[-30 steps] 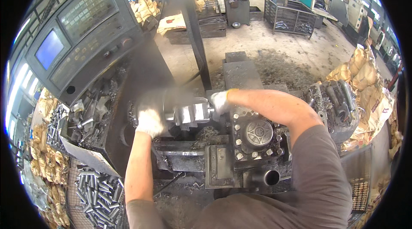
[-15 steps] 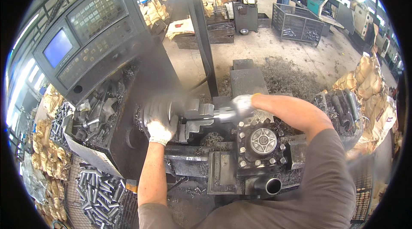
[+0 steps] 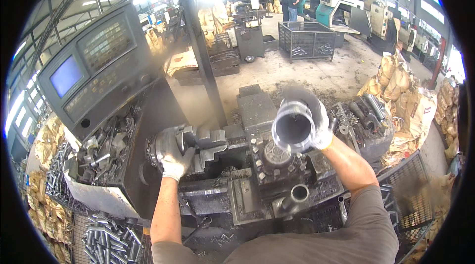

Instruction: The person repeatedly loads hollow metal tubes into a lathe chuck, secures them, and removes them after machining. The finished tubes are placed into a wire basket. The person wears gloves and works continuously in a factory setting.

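My left hand (image 3: 174, 161), in a whitish glove with dark, soiled fingers, lies over the rim of a lathe chuck (image 3: 154, 151). Its thumb stands apart, and its fingertips blend into the dark metal. Stepped chuck jaws (image 3: 210, 151) jut out to its right, with no part between them that I can make out. My gloved right hand (image 3: 320, 124) is closed round a short, wide metal tube (image 3: 277, 128), held up with its open end toward me. The tube is above and right of the bolted tool post (image 3: 277, 155); motion blurs the hand's far fingers.
A control panel (image 3: 104, 61) with a lit screen rises at the left. Below it is a chip-filled tray (image 3: 106, 184), then a heap of small tubes (image 3: 111, 239). Another pipe (image 3: 299, 193) points up near my body. Paper sacks (image 3: 396, 100) and a metal-laden tray (image 3: 368, 120) stand right.
My right hand has drawn the metal piece from beside the chuck jaws rightward and up, turning its open end toward me. My left hand stays on the chuck. The view has shifted right.
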Demonstrator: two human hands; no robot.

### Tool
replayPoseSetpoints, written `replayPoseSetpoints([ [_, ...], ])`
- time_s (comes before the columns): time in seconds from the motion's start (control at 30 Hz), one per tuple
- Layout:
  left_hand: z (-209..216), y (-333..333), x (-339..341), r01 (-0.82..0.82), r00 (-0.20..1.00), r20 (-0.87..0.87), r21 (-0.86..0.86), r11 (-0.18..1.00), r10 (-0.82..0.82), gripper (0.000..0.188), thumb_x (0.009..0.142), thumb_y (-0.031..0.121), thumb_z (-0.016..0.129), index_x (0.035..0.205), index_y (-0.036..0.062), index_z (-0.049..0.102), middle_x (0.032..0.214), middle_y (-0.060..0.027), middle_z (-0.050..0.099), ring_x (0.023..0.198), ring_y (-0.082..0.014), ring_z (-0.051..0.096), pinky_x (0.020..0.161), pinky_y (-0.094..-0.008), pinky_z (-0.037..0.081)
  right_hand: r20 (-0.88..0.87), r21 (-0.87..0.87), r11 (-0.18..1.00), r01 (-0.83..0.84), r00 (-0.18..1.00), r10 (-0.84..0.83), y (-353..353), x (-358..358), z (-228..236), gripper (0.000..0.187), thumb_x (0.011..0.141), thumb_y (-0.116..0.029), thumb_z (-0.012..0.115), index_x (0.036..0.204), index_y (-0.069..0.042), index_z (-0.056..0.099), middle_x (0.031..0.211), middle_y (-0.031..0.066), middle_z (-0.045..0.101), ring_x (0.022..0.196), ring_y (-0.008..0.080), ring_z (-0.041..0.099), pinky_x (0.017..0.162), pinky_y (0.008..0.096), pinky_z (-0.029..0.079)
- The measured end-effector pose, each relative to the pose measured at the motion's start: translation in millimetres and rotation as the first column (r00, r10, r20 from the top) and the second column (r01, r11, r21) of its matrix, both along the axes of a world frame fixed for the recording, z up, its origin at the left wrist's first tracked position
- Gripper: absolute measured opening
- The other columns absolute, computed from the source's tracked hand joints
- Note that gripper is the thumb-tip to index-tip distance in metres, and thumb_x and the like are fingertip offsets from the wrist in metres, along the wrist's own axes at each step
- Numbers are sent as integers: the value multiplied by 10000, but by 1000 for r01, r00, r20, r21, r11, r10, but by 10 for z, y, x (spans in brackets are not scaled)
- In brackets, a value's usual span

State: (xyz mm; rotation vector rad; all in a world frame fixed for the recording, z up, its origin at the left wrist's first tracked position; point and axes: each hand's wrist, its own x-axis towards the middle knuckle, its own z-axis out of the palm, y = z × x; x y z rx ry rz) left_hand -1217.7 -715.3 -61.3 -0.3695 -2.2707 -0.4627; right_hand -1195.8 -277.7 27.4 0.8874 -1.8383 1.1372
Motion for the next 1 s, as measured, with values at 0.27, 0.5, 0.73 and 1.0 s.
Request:
replayPoseSetpoints([
  [0.27, -466, 1004, 1618, 209, 493, 333, 851, 481, -804, 816, 880, 284, 795, 1554, -26, 455, 1400, -164, 666, 1279, -269, 658, 1063, -434, 553, 984, -146, 936, -320, 52, 171, -1307, 1614, -636, 718, 795, -274, 962, 1371, -6, 628, 1175, 107, 774, 1050, 166, 733, 930, 347, 601],
  [0.5, -1300, 1187, 1826, -652, 434, 357, 758, -15, -827, 556, 953, 275, 829, 1356, -42, 612, 1198, -134, 720, 1023, -245, 726, 906, -396, 604, 896, -313, 949, -31, -341, 284, -1328, 2097, -1967, 508, 895, -422, 865, 1192, -27, 749, 945, 62, 763, 766, 151, 721, 683, 328, 593],
  [0.73, -1880, 1086, 1855, -561, 526, 184, 809, -176, -830, 418, 1038, 280, 725, 1343, 16, 616, 1211, -120, 728, 1100, -292, 725, 992, -455, 598, 942, 262, 947, -188, -164, -293, -1116, 2043, -2484, 684, 798, -559, 862, 1068, 64, 787, 870, 148, 776, 787, 218, 735, 714, 395, 581],
  [1.0, -1901, 850, 1962, -675, 444, -119, 607, -419, -888, 669, 1128, 604, 396, 1305, 11, 651, 1137, -185, 751, 1032, -366, 752, 897, -531, 616, 521, 678, 613, -405, -322, -790, 2426, 4234, -2160, 632, 856, -469, 810, 1332, -63, 724, 1124, 137, 805, 953, 190, 779, 871, 384, 623],
])
